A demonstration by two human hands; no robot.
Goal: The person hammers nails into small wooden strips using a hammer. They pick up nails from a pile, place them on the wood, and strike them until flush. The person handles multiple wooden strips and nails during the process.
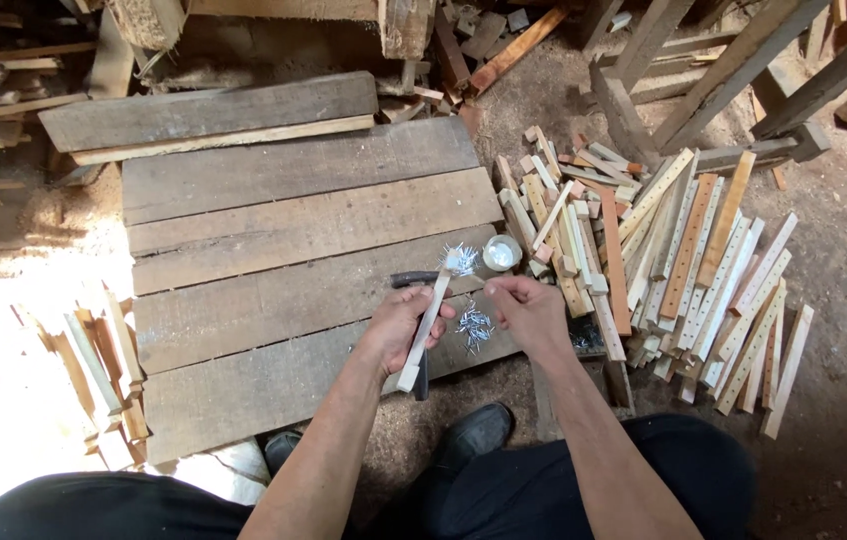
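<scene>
Your left hand [395, 325] is wrapped around a pale wooden slat [426, 330], fingers curled over its middle so the stick runs up and away from you, its far end bristling with small shiny nails [460, 260]. Your right hand [528, 312] is pinched nearly closed, thumb and fingertips drawn together just beside that nail-studded end; whether a nail sits in the pinch is too small to tell. Between your two hands, on the plank platform [283, 250], lies one loose heap of nails [474, 327], too many and too fine to count. Just beyond the slat's tip stands the only container in sight, one small round tin [501, 252], glinting so brightly that its contents cannot be made out. A dark hammer [417, 335] lies partly under the slat and your left hand, its head poking out to the left. The platform shows five broad boards side by side. To your right a large pile of drilled slats [713, 290] spreads over the dirt, well over a dozen.
</scene>
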